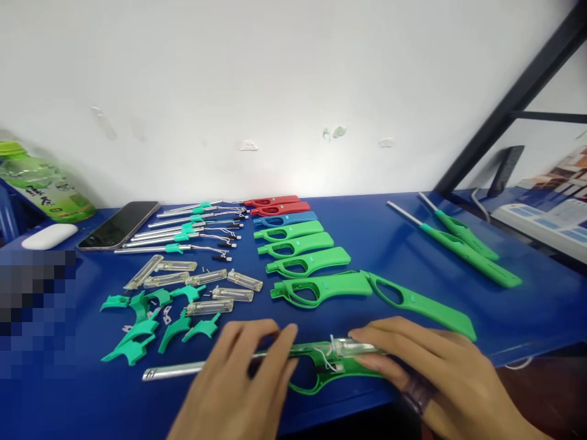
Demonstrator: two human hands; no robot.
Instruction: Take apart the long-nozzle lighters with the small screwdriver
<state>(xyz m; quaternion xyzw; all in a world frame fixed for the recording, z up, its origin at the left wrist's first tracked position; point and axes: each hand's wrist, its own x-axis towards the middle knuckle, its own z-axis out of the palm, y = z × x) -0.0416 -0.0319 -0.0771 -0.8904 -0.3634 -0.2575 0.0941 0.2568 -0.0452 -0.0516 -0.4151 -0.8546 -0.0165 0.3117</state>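
At the table's front edge lies an open green lighter shell (316,382), with a metal tube (172,371) sticking out to the left and white wires inside it. My left hand (243,379) is closed over the shell's front end, where the tube enters; its fingertips rest on the green rim. Between the thumb and fingers of my right hand (426,363) is a clear fuel tank (351,346), held at the handle part of the shell. The tank's right end is hidden by my fingers. Several more clear tanks (211,307) and teal triggers (132,351) lie to the left.
Behind are metal tubes with wires (174,248) and a column of green shells (307,261), plus red (275,200) and blue ones (287,219). Two lighters with tubes (472,247) lie at right. A phone (119,226), white case (49,236) and bottle (46,183) stand left.
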